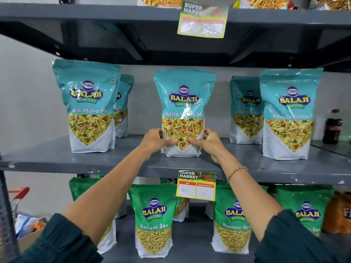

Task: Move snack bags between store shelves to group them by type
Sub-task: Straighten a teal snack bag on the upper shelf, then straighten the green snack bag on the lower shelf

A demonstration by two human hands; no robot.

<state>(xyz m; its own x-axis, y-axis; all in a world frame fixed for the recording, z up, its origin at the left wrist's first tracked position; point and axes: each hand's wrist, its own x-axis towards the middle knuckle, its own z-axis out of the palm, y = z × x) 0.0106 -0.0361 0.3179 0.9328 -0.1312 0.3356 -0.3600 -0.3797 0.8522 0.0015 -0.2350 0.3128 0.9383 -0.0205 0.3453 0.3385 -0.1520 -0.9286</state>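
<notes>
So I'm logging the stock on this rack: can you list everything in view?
Teal Khatta Mitha Mix pouches: five, teal and white, middle shelf; the centre one held.
Green Ratlami Sev pouches: at least five, green and white, lower shelf.
Clear mix bags: several, yellow contents, top shelf.
Price tags: two, yellow-green, shelf edges.
Dark bottle: one, red cap, right.
Hands: left, right, gripping the centre pouch's base.

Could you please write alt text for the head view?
Both hands, left hand and right hand, grip an upright teal Khatta Mitha Mix bag on the middle shelf among matching bags; green Ratlami Sev bags stand below.
</notes>
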